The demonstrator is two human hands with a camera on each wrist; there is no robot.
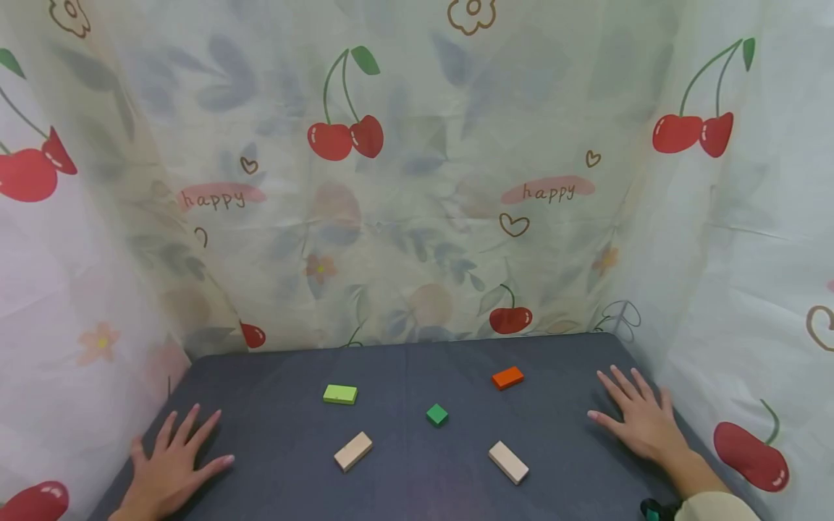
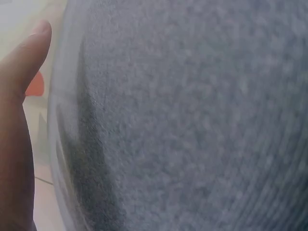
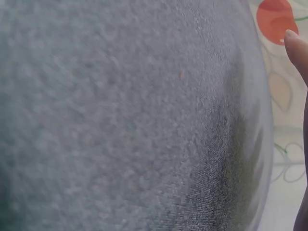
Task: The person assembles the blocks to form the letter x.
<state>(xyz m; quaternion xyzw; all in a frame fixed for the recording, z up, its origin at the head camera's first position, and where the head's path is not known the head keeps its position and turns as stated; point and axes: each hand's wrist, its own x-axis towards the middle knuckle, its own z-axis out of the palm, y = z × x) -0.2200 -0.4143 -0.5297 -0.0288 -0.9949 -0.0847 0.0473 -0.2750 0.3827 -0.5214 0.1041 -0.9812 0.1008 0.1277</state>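
My left hand point(image 1: 171, 470) is at the left side of the dark grey table, palm down with fingers spread and nothing in it. On the right side my right hand point(image 1: 641, 421) is spread the same way, also holding nothing. Between the hands lie several small blocks: a lime-green block point(image 1: 340, 394), a tan wooden block point(image 1: 353, 452), a green cube point(image 1: 437, 415), an orange-red block point(image 1: 507, 378) and a pale wooden block point(image 1: 508, 463). The tan block is nearest the left hand, the orange-red and pale ones nearest the right. Each wrist view shows mostly cloth, with part of the left hand point(image 2: 17, 96) and right hand point(image 3: 299, 55) at the edge.
A grey cloth point(image 1: 417, 499) covers the table. Curtains point(image 1: 417, 217) printed with cherries hang behind it and along both sides, close to the hands. A dark strap point(image 1: 658, 509) shows by the right sleeve point(image 1: 715, 506).
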